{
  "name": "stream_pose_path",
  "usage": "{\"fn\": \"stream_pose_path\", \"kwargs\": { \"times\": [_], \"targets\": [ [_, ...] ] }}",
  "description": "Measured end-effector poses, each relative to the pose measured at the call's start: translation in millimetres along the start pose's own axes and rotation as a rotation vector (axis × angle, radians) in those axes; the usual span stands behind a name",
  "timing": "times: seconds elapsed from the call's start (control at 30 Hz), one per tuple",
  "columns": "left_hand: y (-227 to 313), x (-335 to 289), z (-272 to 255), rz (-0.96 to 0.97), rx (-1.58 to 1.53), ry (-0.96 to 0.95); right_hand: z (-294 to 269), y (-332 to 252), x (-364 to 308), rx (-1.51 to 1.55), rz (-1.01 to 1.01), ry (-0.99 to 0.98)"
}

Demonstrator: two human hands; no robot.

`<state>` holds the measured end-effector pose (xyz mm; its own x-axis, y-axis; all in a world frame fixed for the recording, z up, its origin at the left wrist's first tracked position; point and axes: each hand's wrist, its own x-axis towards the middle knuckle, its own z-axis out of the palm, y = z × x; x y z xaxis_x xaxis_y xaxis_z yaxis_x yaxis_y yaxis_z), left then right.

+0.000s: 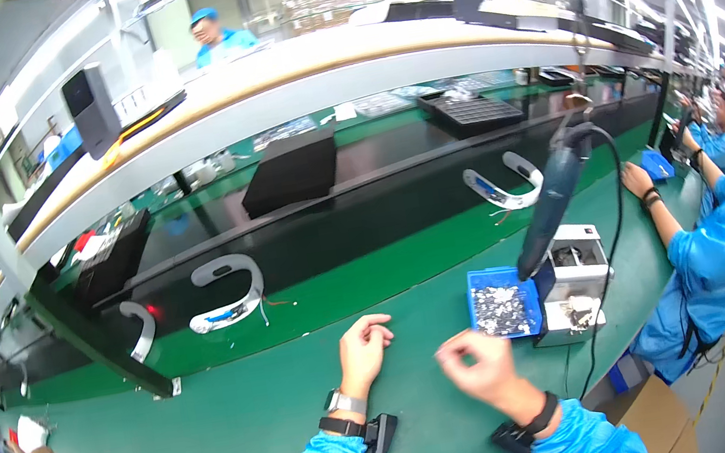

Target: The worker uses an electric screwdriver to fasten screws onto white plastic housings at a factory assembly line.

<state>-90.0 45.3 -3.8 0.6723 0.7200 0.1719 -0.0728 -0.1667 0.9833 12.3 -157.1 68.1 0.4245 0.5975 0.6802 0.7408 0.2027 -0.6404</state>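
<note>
My left hand (365, 350) is just above the green worktop (224, 425), its fingers loosely bent and the thumb a little apart from them. Nothing shows in it. To its right is my right hand (482, 366), slightly blurred, thumb and fingertips brought together in a ring; anything between the tips is too small to make out. Just beyond the right hand stands a blue tray (534, 318) of small metallic pieces. Beside the tray a dark electric screwdriver (555, 198) hangs tip down, in front of a small white and grey machine (577, 251).
U-shaped white housings (254, 285) with wires lie on the green and black strip beyond my hands; another housing (522, 198) is farther right. A dark post (98, 336) rises at left. Black trays (289, 172) sit under the shelf. A co-worker in blue (718, 220) sits at right.
</note>
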Motion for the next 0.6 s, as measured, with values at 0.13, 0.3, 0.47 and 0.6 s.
{"fn": "stream_pose_path", "kwargs": {
  "times": [0.13,0.3,0.47,0.6],
  "targets": [
    [-2.4,-1.0,-2.7,0.009,-0.056,0.029,55.0,7.2,16.1,0.118,0.159,-0.165],
    [1.2,0.7,4.9,-0.026,-0.084,0.059,86.8,72.0,17.0,0.359,0.523,-0.107],
    [10.9,-2.2,5.8,-0.024,-0.088,0.017,82.8,75.2,16.5,0.501,0.549,-0.129],
    [11.8,-2.1,6.2,-0.020,-0.087,-0.020,79.5,72.1,19.0,0.544,0.556,-0.174]
  ]
}}
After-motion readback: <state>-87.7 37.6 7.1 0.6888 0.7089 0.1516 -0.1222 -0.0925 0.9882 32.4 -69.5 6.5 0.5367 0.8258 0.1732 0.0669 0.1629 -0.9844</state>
